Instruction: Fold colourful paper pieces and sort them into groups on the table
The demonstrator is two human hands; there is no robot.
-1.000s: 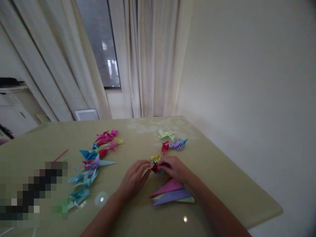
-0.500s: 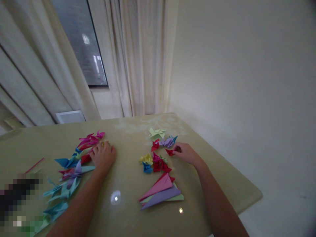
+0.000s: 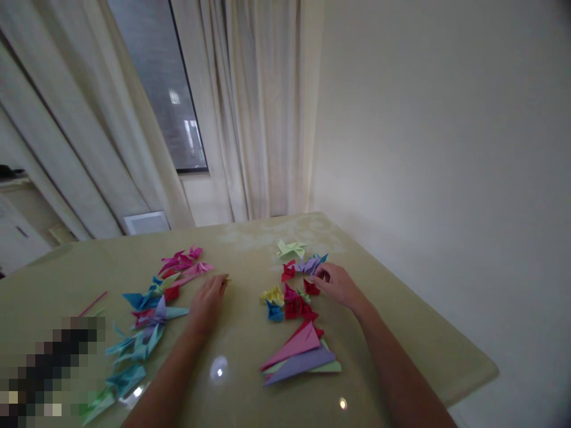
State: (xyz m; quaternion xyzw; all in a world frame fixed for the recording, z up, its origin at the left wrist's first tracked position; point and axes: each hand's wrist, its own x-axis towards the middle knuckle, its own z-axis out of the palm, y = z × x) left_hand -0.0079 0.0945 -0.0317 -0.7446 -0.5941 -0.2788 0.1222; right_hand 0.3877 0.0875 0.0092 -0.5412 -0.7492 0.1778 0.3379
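Observation:
My left hand (image 3: 210,306) is closed, its fingers pressed together above the table; a tiny yellowish bit shows at the fingertips, too small to name. Just left of it lies a pink paper crane (image 3: 195,273), in a column of folded paper cranes, including a blue one (image 3: 143,299) and a teal one (image 3: 139,345). My right hand (image 3: 335,285) has curled fingers with thumb and forefinger slightly apart. Its tips are beside a red folded paper piece (image 3: 311,288) and a purple paper crane (image 3: 306,266); whether they touch is unclear.
Below the right-hand group, long folded papers, with a pink one (image 3: 292,349) on top, overlap. A pale green folded paper (image 3: 291,249) lies at the far end. The table (image 3: 241,351) meets a white wall (image 3: 437,148) on the right. A pinkish stick (image 3: 93,303) lies left.
My left hand has moved right, off the column, uncovering the pink crane, and its fingers have closed. My right hand has shifted from the red piece toward the purple crane. The view has tilted slightly.

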